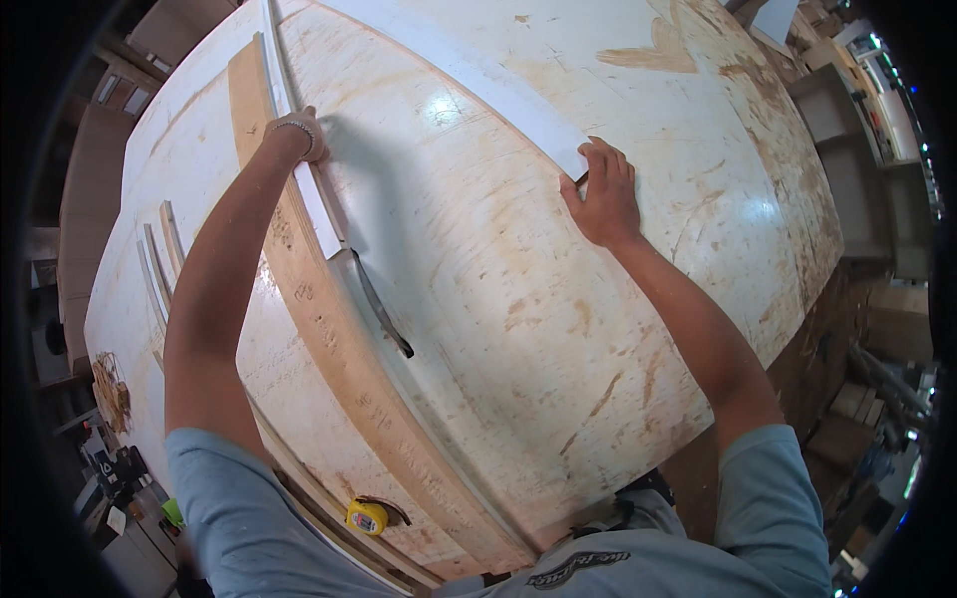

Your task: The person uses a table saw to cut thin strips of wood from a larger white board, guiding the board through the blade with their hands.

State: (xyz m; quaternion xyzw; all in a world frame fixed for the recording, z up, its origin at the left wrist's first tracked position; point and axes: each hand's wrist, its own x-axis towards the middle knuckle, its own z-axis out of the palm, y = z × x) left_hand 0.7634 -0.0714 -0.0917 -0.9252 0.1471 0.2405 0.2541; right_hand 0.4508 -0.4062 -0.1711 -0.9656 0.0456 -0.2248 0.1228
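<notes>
My left hand [302,136], with a bracelet at the wrist, is closed over a narrow white strip [319,211]. That strip lies lengthwise against a long wooden plank [334,324] on the worn white worktable [518,349]. Just past the strip's near end is a dark, narrow slot [382,309] in the tabletop. Farther right, my right hand [606,196] grips the near end of a long white board [488,80], thumb on one side and fingers on the other. This board stretches away toward the far edge.
A yellow tape measure [367,516] sits near the front edge, left of the plank. Several thin strips [159,254] lie on the table's left part. Shelving [867,159] stands beyond the right edge, and assorted tools [115,473] are at the lower left.
</notes>
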